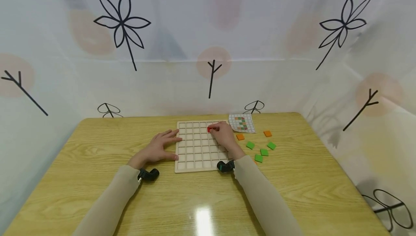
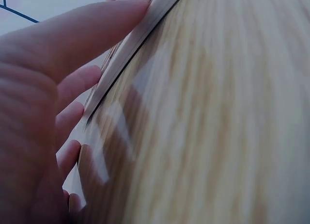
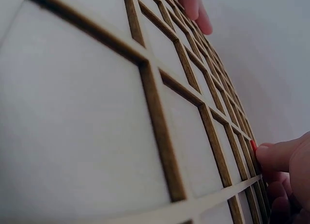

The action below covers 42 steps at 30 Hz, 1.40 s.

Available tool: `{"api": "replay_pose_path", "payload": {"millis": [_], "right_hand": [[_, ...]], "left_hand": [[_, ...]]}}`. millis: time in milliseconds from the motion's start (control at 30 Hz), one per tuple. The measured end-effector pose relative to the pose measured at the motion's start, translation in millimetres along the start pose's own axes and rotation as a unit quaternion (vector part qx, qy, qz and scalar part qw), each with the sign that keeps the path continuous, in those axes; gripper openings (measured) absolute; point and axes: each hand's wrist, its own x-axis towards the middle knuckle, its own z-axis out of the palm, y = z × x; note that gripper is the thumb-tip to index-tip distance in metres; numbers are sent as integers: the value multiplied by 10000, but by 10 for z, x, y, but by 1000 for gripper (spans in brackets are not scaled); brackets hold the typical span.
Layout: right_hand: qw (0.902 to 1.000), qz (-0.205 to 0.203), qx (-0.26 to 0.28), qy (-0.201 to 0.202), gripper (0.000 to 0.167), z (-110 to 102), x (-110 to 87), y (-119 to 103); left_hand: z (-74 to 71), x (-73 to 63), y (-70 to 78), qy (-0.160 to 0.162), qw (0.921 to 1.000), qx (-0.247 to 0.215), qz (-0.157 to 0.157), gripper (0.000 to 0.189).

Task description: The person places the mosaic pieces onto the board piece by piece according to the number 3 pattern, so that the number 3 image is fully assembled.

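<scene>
A square wooden grid board [image 1: 195, 171] with raised dividers lies on the table. My right hand [image 1: 224, 135] reaches over its upper right part and pinches a small red tile [image 1: 209, 130] at a cell in the second row. In the right wrist view the thumb [image 3: 278, 155] meets the red tile [image 3: 253, 145] at the dividers, and the other fingers are partly hidden behind it. Along the board's left edge my left hand [image 1: 159, 147] rests with its fingers spread. The left wrist view shows its thumb [image 2: 92, 32] against the board's side [image 2: 128, 52].
Right of the board lies a paper card [image 1: 249, 124] printed with a coloured grid pattern. Orange tiles [image 1: 240, 136] and several green tiles [image 1: 264, 152] are scattered below it. A patterned cloth wall [image 1: 175, 84] stands behind the table.
</scene>
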Motion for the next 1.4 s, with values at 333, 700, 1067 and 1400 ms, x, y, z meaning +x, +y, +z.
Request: {"api": "replay_pose_path", "payload": {"millis": [333, 700, 1067, 1400], "right_hand": [[9984, -123, 521, -180, 23, -113, -5, 103], [9957, -354, 795, -321, 28, -397, -70, 149], [9985, -383, 394, 20, 27, -837, -198, 266], [9992, -323, 22, 229, 27, -1261, -486, 581]], "left_hand": [[19, 10, 9, -88, 9999, 6, -86, 76], [17, 10, -2, -170, 9996, 24, -227, 78], [1, 11, -10, -164, 9995, 37, -278, 77], [-1, 10, -27, -145, 9996, 82, -210, 77]]}}
